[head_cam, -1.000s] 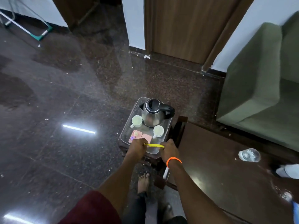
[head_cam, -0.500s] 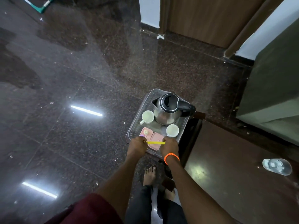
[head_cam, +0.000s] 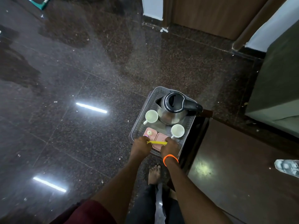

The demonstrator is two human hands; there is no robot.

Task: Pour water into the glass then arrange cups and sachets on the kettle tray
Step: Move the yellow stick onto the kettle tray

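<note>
1. The yellow sachet [head_cam: 157, 142] is stretched level over the near end of the kettle tray [head_cam: 146, 104], above the pink sachets [head_cam: 159, 139].
2. The left hand [head_cam: 141, 145] pinches its left tip; the right hand [head_cam: 169, 146] pinches the right.
3. It looks light, thin and floppy (likely to sag if one end goes), so end grips suit it.
4. Both cups [head_cam: 151, 116] by the kettle [head_cam: 173, 109] look rigid and breakable; take them by the handles.

Yellow sachet [head_cam: 157, 142], pink packets [head_cam: 159, 141], white cups [head_cam: 151, 116], perforated grey tray [head_cam: 149, 102]
</note>
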